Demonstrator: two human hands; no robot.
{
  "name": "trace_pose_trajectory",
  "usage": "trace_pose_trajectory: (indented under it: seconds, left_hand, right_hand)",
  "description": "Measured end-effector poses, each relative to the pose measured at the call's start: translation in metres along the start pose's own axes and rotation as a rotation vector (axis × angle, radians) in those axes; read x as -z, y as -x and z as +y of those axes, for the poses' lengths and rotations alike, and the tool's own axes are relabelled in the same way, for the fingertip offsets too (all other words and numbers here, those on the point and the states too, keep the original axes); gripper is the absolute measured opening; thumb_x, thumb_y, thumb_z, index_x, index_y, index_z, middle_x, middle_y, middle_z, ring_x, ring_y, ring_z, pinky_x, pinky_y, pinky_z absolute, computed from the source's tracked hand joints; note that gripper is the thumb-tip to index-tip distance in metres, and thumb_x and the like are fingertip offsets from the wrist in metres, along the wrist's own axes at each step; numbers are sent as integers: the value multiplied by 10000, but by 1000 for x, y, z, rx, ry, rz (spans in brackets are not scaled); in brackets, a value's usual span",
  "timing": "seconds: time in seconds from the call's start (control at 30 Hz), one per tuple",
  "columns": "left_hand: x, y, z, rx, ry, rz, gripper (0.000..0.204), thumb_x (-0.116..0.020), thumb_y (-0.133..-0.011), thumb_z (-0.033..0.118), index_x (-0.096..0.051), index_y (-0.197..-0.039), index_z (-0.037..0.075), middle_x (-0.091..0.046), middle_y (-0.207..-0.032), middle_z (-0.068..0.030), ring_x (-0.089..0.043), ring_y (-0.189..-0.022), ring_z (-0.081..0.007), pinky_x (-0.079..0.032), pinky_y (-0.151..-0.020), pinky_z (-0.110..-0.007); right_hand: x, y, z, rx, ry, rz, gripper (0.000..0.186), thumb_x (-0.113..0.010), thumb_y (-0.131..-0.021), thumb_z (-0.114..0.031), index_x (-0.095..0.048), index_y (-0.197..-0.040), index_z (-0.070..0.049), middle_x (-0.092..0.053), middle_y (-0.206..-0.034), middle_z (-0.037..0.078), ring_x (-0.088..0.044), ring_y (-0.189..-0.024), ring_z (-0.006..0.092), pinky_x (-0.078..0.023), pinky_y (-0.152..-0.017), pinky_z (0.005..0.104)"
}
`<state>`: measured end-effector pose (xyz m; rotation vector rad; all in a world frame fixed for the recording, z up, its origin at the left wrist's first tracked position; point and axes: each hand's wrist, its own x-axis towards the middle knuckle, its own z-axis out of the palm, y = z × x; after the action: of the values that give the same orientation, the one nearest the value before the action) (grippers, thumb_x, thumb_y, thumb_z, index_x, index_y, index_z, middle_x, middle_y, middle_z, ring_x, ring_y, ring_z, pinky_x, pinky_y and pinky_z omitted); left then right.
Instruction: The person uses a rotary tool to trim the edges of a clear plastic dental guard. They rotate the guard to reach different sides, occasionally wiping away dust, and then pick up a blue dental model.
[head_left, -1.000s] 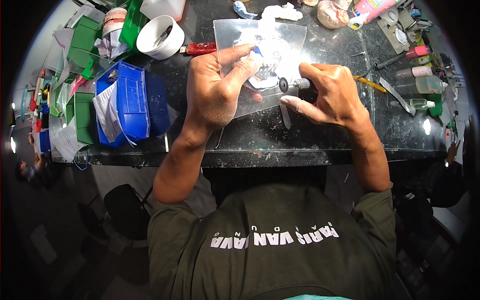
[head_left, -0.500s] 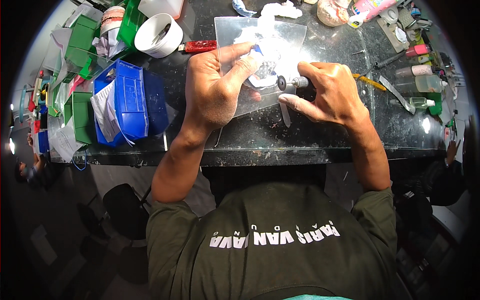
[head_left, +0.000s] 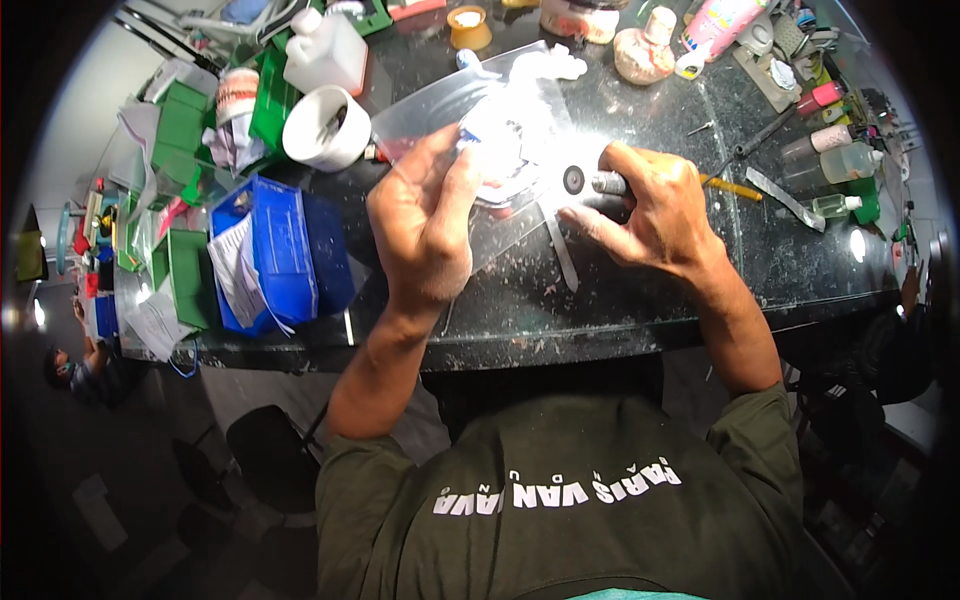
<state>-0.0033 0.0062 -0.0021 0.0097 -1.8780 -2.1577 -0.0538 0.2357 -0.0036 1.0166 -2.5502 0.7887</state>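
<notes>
The left hand (head_left: pixel 425 225) is held above the tabletop (head_left: pixel 640 290), inward from its front edge, with the wrist bent and the thumb and index finger raised. Between these two digits a whitish, strongly lit piece (head_left: pixel 515 150) with a blue part is pinched. A clear plastic sheet (head_left: pixel 410 115) is seen around and below it; whether the sheet is gripped too cannot be told. The right hand (head_left: pixel 645 205) is placed to the right, its forearm extended over the front edge. A rotary tool (head_left: pixel 612 184) is enclosed by its curled fingers, and the thumb is stretched leftward below the tool. The small dark disc (head_left: pixel 573 180) is pointed to the piece; contact is hidden by glare. Toward the front edge, a metal strip (head_left: pixel 565 255) is seen lying.
</notes>
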Motion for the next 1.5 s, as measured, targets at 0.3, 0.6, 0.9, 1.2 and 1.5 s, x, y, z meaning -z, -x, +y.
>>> trace_pose_trajectory:
  seconds: [0.3,0.6,0.9,1.2,1.5]
  left_hand:
    - [-2,0,-4,-36,48,-111,335,-608,-998,45,-613,-1303,-94,-738,-1118,-159,-745,-984,-248,-611,-903,-405]
    - [12,-4,7,381,292,-555,541,-579,-968,167,-511,-1383,-173,-649,-1286,-332,-695,-1167,-412,-556,-1037,-534]
    - [-7,5,4,335,159,-632,371,-540,-1054,54,-536,-1385,-114,-677,-1255,-210,-700,-1110,-252,-641,-920,-401]
    - [-11,5,-1,255,105,-312,267,-551,-1057,90,-627,-1222,-105,-716,-1097,-181,-735,-981,-229,-671,-838,-385]
    - [-10,8,3,219,99,-304,269,-548,-1057,76,-622,-1222,-123,-729,-1067,-178,-736,-952,-212,-660,-838,-367]
  right_hand:
    - [29,-5,5,-179,-422,-13,222,-792,-859,-177,-665,-825,2,-612,-629,120,-572,-516,199,-458,-520,353]
    - [43,0,26,-337,-594,14,181,-693,-886,-130,-601,-790,-7,-527,-617,16,-475,-576,93,-413,-543,301]
    - [33,2,33,-276,-471,29,172,-702,-811,-126,-614,-823,21,-576,-613,163,-577,-540,172,-475,-551,348]
    - [18,2,8,-200,-111,-16,491,-783,-855,-486,-588,-783,-42,-711,-704,151,-715,-644,373,-557,-586,458]
    - [6,-1,4,-167,-83,-57,526,-786,-853,-527,-585,-775,-48,-699,-679,145,-718,-644,366,-558,-582,450]
